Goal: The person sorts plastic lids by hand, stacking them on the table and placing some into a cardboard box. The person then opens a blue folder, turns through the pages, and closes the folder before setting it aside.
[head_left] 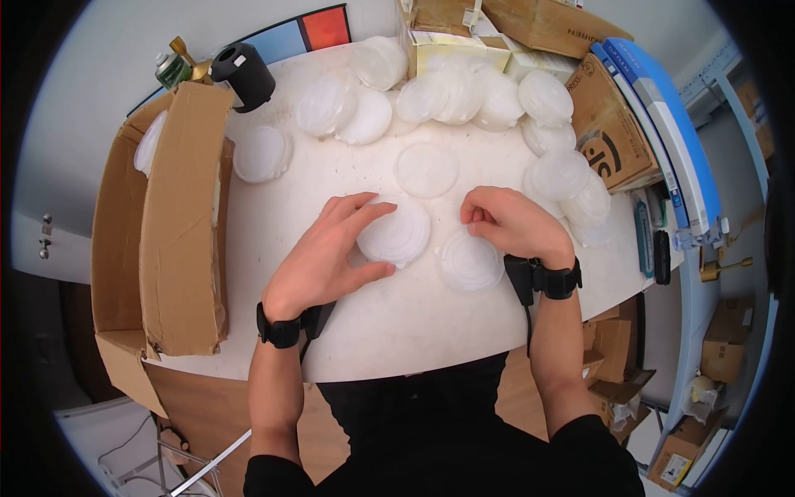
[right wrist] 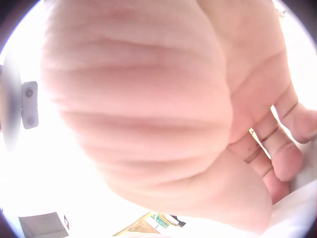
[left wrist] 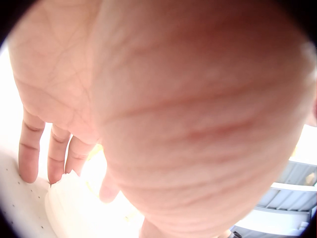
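A round, translucent white plastic lid, apparently stacked, lies on the white table in the head view. My left hand spreads over its left side, thumb near the front rim and fingers over the far rim. In the left wrist view, fingertips reach down beside a bright white shape. Right of it lies another plastic lid. My right hand bends over its far right edge, fingers curled and thumb close to them. I cannot tell whether they pinch the rim. A flat single lid lies beyond both hands.
More lids lie in overlapping piles along the back and right. An open cardboard box stands at the left, near a black cylinder. Cardboard boxes and blue binders border the right side.
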The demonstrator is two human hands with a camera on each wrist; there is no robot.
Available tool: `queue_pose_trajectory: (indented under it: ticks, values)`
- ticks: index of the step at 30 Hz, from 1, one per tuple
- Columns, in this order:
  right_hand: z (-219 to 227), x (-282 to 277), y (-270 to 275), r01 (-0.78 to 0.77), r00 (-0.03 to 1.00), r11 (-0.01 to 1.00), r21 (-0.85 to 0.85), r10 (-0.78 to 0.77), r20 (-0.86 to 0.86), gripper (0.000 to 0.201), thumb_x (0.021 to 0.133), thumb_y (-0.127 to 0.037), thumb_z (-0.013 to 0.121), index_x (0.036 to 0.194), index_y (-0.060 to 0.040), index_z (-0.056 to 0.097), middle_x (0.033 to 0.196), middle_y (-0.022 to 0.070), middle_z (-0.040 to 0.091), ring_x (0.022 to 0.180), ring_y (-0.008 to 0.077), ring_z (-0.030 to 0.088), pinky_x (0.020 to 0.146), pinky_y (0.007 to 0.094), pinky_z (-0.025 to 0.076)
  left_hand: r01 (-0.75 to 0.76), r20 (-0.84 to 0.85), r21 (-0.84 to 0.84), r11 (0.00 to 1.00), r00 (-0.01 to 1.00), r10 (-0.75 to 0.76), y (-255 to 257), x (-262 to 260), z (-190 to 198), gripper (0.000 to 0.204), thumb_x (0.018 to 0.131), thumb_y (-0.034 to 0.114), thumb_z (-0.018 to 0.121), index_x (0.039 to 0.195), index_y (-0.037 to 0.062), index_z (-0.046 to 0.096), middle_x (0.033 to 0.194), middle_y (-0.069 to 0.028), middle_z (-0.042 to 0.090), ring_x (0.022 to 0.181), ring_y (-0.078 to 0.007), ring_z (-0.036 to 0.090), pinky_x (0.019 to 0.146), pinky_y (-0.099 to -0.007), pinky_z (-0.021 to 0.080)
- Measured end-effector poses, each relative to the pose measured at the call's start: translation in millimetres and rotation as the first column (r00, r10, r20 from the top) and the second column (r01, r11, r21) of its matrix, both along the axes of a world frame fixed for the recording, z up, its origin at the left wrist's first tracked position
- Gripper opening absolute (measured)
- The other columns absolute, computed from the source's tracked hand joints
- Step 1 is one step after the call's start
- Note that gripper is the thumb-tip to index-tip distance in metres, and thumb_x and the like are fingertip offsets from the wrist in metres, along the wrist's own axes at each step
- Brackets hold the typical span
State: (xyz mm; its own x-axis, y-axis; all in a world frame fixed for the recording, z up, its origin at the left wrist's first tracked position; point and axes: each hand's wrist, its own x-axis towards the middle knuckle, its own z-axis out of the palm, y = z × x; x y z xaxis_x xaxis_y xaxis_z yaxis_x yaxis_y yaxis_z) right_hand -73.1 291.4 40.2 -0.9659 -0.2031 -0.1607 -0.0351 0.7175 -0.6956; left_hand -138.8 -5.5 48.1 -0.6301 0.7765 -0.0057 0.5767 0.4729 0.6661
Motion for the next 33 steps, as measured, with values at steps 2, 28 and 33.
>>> queue_pose_trajectory:
  ticks: [2, 28, 33]
  values:
    - [1.0, -1.3, -0.4, 0.033, 0.999, 0.999, 0.005, -0.033, 0.029, 0.010, 0.087, -0.004, 0.064, 0.095, 0.0007, 0.067, 0.083, 0.0154, 0.069, 0.077, 0.0323, 0.066, 0.073, 0.0405, 0.053, -0.001, 0.004, 0.001, 1.000, 1.000, 0.001, 0.0, -0.6, 0.2, 0.072, 0.079, 0.020, 0.087, 0.144, 0.0110, 0.058, 0.155, -0.0180, 0.048, 0.140, -0.0365, 0.045, 0.112, -0.0434, 0.045]
    - [9.2, 1.6, -5.7, 0.039, 0.993, 0.978, -0.204, -0.060, -0.099, 0.012, 0.099, -0.011, 0.060, 0.096, 0.0013, 0.060, 0.080, 0.0166, 0.065, 0.071, 0.0281, 0.060, 0.068, 0.0374, 0.049, -0.023, 0.092, 0.057, 0.998, 0.996, 0.018, 1.0, -0.3, 7.0, 0.091, 0.073, 0.016, 0.091, 0.154, 0.0120, 0.049, 0.139, -0.0130, 0.059, 0.130, -0.0316, 0.051, 0.108, -0.0402, 0.046]
    - [-3.5, -2.0, -19.1, 0.073, 0.992, 0.971, -0.226, -0.093, -0.082, 0.013, 0.100, -0.011, 0.061, 0.097, 0.0012, 0.059, 0.077, 0.0154, 0.066, 0.067, 0.0257, 0.059, 0.065, 0.0364, 0.048, 0.019, 0.059, 0.069, 0.997, 0.998, -0.023, 2.4, 0.7, 6.9, 0.099, 0.071, 0.017, 0.092, 0.157, 0.0118, 0.044, 0.137, -0.0140, 0.060, 0.128, -0.0314, 0.052, 0.108, -0.0399, 0.046]
